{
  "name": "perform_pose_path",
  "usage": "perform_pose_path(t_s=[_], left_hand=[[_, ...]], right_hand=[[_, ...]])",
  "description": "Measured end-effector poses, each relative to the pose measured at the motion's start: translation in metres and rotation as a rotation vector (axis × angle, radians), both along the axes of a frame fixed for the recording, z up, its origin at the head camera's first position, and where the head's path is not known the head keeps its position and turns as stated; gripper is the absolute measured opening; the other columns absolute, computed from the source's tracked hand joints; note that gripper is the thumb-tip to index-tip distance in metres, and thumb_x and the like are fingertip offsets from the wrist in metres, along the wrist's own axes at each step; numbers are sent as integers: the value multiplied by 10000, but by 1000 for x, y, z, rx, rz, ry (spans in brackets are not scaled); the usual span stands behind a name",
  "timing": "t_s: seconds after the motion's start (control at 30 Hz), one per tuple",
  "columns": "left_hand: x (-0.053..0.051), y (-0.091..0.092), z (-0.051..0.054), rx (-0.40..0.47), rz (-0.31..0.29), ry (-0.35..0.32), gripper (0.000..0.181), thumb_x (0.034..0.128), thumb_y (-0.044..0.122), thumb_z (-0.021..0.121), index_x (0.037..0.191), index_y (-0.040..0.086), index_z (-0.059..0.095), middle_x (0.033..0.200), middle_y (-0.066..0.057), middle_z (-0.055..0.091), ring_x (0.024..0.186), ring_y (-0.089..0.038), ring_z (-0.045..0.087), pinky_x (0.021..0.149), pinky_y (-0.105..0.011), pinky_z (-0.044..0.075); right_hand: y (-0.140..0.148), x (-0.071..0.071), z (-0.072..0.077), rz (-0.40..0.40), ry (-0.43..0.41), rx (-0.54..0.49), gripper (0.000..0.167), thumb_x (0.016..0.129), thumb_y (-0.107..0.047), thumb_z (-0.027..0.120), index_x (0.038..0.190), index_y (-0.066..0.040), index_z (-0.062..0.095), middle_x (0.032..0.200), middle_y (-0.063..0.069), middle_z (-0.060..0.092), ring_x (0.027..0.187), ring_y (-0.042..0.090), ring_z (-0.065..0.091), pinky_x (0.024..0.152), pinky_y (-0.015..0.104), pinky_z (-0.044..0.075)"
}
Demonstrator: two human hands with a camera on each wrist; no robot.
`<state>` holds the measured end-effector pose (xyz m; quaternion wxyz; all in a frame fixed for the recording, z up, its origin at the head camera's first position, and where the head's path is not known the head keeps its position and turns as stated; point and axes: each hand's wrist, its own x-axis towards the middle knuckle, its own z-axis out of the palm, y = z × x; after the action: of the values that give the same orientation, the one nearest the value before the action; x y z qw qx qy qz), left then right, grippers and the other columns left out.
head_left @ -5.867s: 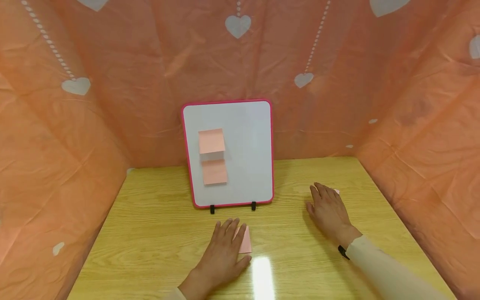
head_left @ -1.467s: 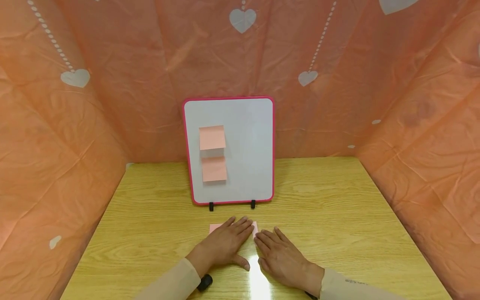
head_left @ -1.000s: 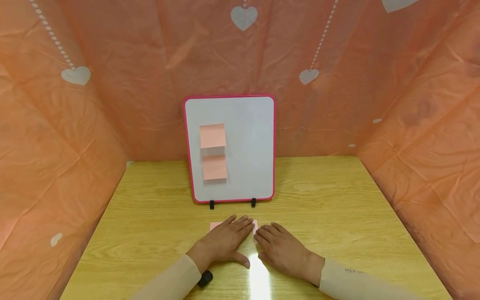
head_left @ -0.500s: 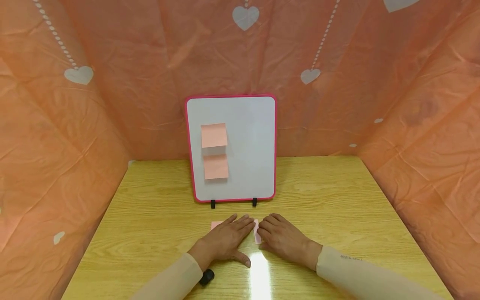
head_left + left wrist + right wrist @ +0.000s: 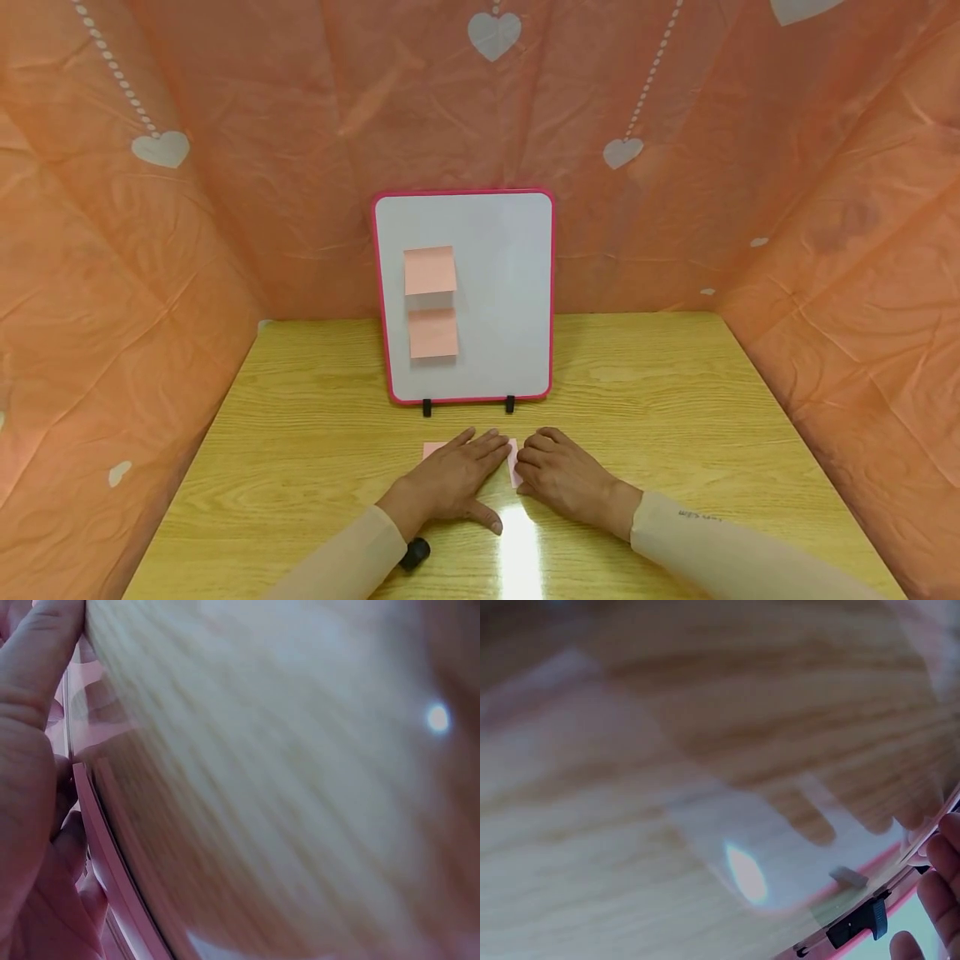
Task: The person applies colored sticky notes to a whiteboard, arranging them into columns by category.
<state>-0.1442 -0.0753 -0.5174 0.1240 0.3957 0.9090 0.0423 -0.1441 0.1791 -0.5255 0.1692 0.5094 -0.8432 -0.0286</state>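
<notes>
Left hand point(image 5: 448, 483) flat, fingers straight, over pink paper point(image 5: 513, 463) on the table point(image 5: 637, 375), likely steadying it. Right hand point(image 5: 566, 475), fingers bent, at paper's right edge; can't tell if pinching.

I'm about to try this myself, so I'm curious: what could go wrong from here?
The left hand lies across the pink paper on the table, so it might drag or crease it. The right hand is close against the pale pink strip, its grip there hard to see, so the strip could be nudged askew. The lower edge of the upper pink note seems to stand off the whiteboard, so it might come loose if brushed.
</notes>
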Motion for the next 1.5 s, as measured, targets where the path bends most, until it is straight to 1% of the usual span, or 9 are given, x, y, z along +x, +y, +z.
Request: perform_pose_path(t_s=[0.13,0.37,0.67,0.9,1.0,1.13,1.23,1.33,1.5], left_hand=[[0,0,-1,0,-3,7,1190,798,875,570,1687,142,269,1754,2,254,1637,-168,188,1354,-433,142],[-1,-1,-1,10,4,-6,1190,797,871,575,1687,142,269,1755,4,250,1638,-167,184,1355,-433,134],[0,0,0,15,4,-9,1189,795,870,582,1684,140,278,1752,7,257,1637,-168,188,1354,-436,139],[-1,-1,-2,21,5,-8,1184,799,867,593,1684,145,282,1752,14,258,1638,-166,182,1356,-432,125],[-1,-1,-2,25,5,-6,1182,798,865,598,1681,143,290,1750,15,265,1637,-164,184,1357,-428,121],[-1,0,-2,32,6,-9,1181,795,863,605,1679,144,297,1746,14,276,1634,-164,198,1355,-426,132],[-1,0,-2,34,8,-15,1180,795,860,612,1680,148,295,1745,14,280,1633,-163,204,1355,-425,135],[-1,1,-1,33,13,-22,1180,793,857,619,1682,154,290,1745,16,279,1633,-159,202,1356,-423,130],[-1,1,0,27,15,-28,1189,789,863,610,1686,158,277,1748,14,271,1635,-155,193,1356,-430,128]], right_hand=[[-1,0,1,-9,-5,12,272,996,-442,721,1054,-178,754,1053,-60,732,1070,155,635,1090,423,521],[-2,0,0,-10,-2,20,243,1004,-420,720,1066,-189,763,1061,-67,738,1082,155,636,1096,424,513],[-3,-1,1,0,40,4,186,998,-349,723,1080,-188,769,1046,-71,739,1048,154,638,1064,431,528],[-6,-2,5,-31,77,16,204,1020,-378,690,1064,-186,746,1019,-65,728,1029,162,641,1034,419,535],[-7,-3,4,-25,90,-3,216,1012,-392,701,1048,-183,742,1005,-63,727,1015,165,643,1029,422,539],[-7,-4,4,-30,120,-12,244,966,-396,738,1043,-164,731,1021,-47,727,1025,179,648,1028,427,537],[-7,-5,4,-38,139,-4,288,933,-383,747,1091,-142,740,1062,-31,732,1056,195,649,1038,432,528],[-7,-5,5,-45,144,-1,315,933,-372,735,1132,-128,748,1083,-21,734,1073,205,647,1049,436,523],[-8,-5,6,-48,173,-17,279,930,-363,744,1093,-137,751,1045,-22,728,1043,203,644,1038,428,531]])
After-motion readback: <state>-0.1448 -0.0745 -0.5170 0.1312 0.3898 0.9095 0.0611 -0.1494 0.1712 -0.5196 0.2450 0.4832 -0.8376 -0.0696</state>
